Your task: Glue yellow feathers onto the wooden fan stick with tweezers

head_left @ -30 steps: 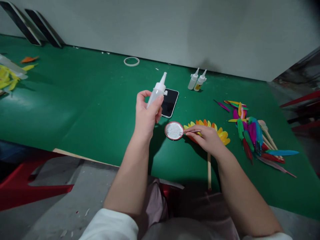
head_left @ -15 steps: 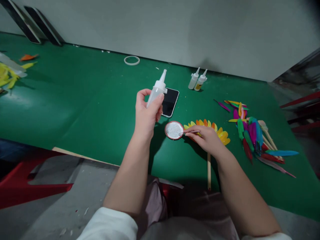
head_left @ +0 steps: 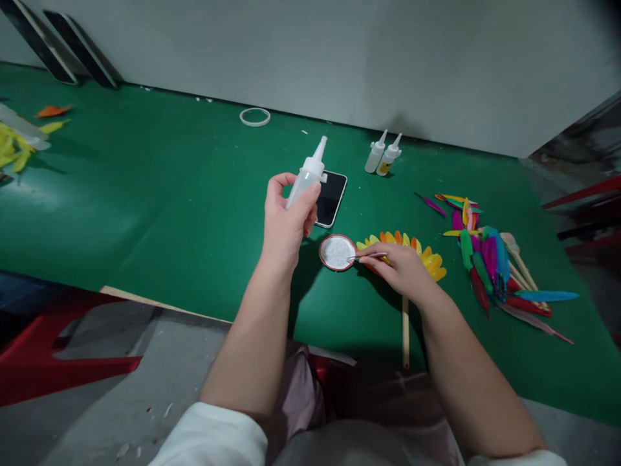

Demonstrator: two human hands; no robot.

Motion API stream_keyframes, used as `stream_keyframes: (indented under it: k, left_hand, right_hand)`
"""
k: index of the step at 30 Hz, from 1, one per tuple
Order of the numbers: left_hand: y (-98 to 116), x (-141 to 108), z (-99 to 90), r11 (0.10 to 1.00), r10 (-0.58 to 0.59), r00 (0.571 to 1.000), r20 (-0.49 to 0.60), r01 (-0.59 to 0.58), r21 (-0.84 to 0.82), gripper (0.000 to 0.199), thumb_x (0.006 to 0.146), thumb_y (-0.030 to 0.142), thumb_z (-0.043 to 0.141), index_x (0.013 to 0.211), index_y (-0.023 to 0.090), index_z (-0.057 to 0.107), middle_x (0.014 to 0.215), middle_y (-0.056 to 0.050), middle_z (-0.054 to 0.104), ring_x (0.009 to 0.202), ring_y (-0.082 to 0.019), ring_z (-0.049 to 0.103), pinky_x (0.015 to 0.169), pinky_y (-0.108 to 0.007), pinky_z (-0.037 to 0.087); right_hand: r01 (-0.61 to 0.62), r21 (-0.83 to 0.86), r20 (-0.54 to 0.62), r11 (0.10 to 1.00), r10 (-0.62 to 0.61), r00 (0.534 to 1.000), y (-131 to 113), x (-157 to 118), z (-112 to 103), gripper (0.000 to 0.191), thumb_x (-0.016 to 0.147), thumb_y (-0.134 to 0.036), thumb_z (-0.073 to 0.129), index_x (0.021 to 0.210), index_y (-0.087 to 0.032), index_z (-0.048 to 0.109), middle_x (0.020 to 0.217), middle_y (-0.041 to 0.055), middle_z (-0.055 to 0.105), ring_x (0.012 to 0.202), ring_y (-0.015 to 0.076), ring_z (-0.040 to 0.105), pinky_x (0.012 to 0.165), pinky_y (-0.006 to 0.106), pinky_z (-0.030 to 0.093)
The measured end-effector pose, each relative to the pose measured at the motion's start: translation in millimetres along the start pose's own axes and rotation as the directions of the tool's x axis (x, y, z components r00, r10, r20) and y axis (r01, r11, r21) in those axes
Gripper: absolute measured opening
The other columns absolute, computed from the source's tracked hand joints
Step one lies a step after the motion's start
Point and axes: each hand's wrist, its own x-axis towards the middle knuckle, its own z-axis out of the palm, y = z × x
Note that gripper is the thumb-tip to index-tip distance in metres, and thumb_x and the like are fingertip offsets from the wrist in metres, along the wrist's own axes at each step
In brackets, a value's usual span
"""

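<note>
My left hand point(head_left: 289, 217) is wrapped round a translucent glue bottle point(head_left: 307, 175), its nozzle pointing up and slightly right, above the table. Pinched in my right hand point(head_left: 395, 266) are metal tweezers point(head_left: 371, 255), whose tips reach over the right side of a small red-rimmed dish point(head_left: 334, 252) of white, speckled material. Under and behind my right hand lies a fan of yellow and orange feathers point(head_left: 433, 264), partly hidden, with a wooden stick point(head_left: 405, 333) extending toward the table's near edge. A phone point(head_left: 332, 199) lies behind the dish, partly covered by my left hand.
Two small bottles point(head_left: 375, 157) stand near the wall. Colourful feathers point(head_left: 491, 259) and wooden sticks point(head_left: 521, 264) are heaped at the right of the green table point(head_left: 169, 213). A white ring point(head_left: 255, 117) lies at the back, yellow pieces point(head_left: 19, 145) at far left. A red stool point(head_left: 63, 349) stands below left.
The bottle in my left hand has shifted very slightly to the right. My right hand and the tweezers stay at the dish.
</note>
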Motion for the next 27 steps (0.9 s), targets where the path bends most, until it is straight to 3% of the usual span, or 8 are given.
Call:
stream_keyframes:
  k: [10, 14, 17, 20, 23, 27]
  left_hand:
    - [2, -2, 2.7, 1.0, 0.03, 0.999, -0.02, -0.03, 0.009, 0.035, 0.068, 0.042, 0.071, 0.085, 0.024, 0.046, 0.049, 0.008, 0.042, 0.033, -0.004, 0.034, 0.033, -0.019, 0.019]
    - [0, -1, 2.3, 0.996, 0.084, 0.995, -0.053, -0.082, 0.037, 0.031, 0.067, 0.04, 0.072, 0.083, 0.021, 0.055, 0.05, 0.007, 0.043, 0.034, -0.004, 0.033, 0.033, -0.019, 0.02]
    - [-1, 0, 0.5, 0.999, 0.046, 0.998, -0.039, -0.047, -0.023, 0.032, 0.065, 0.038, 0.073, 0.087, 0.02, 0.06, 0.048, 0.007, 0.042, 0.035, -0.004, 0.032, 0.034, -0.019, 0.021]
    - [1, 0, -0.3, 0.99, -0.035, 0.999, 0.032, 0.039, -0.137, 0.033, 0.067, 0.04, 0.071, 0.089, 0.018, 0.062, 0.043, 0.008, 0.035, 0.035, -0.004, 0.029, 0.034, -0.019, 0.019]
    - [2, -3, 1.8, 0.978, -0.046, 0.995, 0.084, 0.062, -0.199, 0.033, 0.071, 0.048, 0.063, 0.065, 0.016, 0.058, 0.04, 0.007, 0.032, 0.035, -0.005, 0.029, 0.035, -0.02, 0.019]
    - [-1, -7, 8.0, 0.986, -0.015, 1.0, -0.025, 0.01, -0.165, 0.048, 0.073, 0.057, 0.054, 0.049, 0.018, 0.041, 0.04, 0.005, 0.032, 0.035, -0.006, 0.033, 0.035, -0.021, 0.023]
  right_hand:
    - [-0.024, 0.02, 0.001, 0.999, 0.024, 1.0, -2, 0, 0, 0.013, 0.082, -0.029, 0.057, 0.084, -0.024, 0.068, 0.085, 0.0021, 0.071, 0.077, 0.0184, 0.066, 0.068, 0.032, 0.05]
    - [-0.08, 0.126, -0.096, 0.989, 0.093, 0.991, -2, -1, -3, 0.011, 0.079, -0.029, 0.059, 0.079, -0.022, 0.068, 0.084, 0.0027, 0.071, 0.076, 0.0184, 0.066, 0.068, 0.032, 0.052]
    - [-0.123, 0.331, -0.234, 0.936, 0.207, 0.95, -1, -3, -8, 0.01, 0.076, -0.03, 0.063, 0.076, -0.021, 0.068, 0.079, 0.003, 0.071, 0.073, 0.0182, 0.067, 0.066, 0.031, 0.054]
    - [-0.032, 0.575, -0.368, 0.818, 0.293, 0.882, 2, -5, -15, 0.011, 0.074, -0.031, 0.066, 0.077, -0.02, 0.065, 0.073, 0.002, 0.069, 0.067, 0.0178, 0.067, 0.065, 0.033, 0.055]
    - [0.108, 0.714, -0.461, 0.692, 0.348, 0.816, 4, -5, -24, 0.014, 0.074, -0.035, 0.067, 0.078, -0.022, 0.063, 0.067, -0.0001, 0.067, 0.062, 0.016, 0.066, 0.062, 0.033, 0.056]
    - [0.153, 0.768, -0.477, 0.622, 0.395, 0.785, 2, -5, -30, 0.02, 0.071, -0.041, 0.068, 0.077, -0.024, 0.061, 0.068, -0.0008, 0.067, 0.06, 0.0145, 0.066, 0.061, 0.03, 0.057]
